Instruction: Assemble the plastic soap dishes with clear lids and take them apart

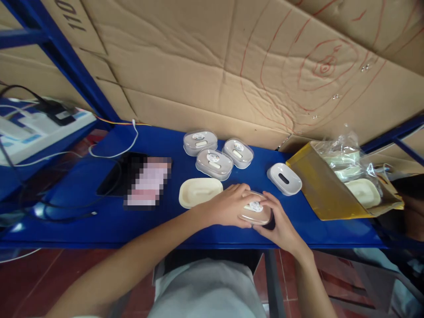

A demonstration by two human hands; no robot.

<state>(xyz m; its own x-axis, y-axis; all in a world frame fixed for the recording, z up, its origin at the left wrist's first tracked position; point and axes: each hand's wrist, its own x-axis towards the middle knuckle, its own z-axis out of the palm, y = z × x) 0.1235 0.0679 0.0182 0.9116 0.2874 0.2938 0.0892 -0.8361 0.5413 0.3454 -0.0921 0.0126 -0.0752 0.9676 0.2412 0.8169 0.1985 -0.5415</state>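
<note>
An oval plastic case [256, 216] with a transparent cover and a round printed sticker is between my two hands, low over the blue table. My left hand [232, 206] is closed on its left side, the fingers reaching over the top. My right hand [280, 225] grips the right end, thumb below and fingers above. Just left of my left hand lies a cream oval tray [198, 192], partly behind the wrist. Three similar covered cases [214, 164] with stickers stand grouped behind. To the right sits a white oval piece [285, 179] with a dark slot in its middle.
An open cardboard box [318, 190] with yellow tape holds bagged cream pieces at the right. A phone [147, 183] and a black flat object [115, 176] lie at the left, near cables and a power strip [49, 132]. Cardboard [185, 66] lines the back. Another person is partly visible at far right.
</note>
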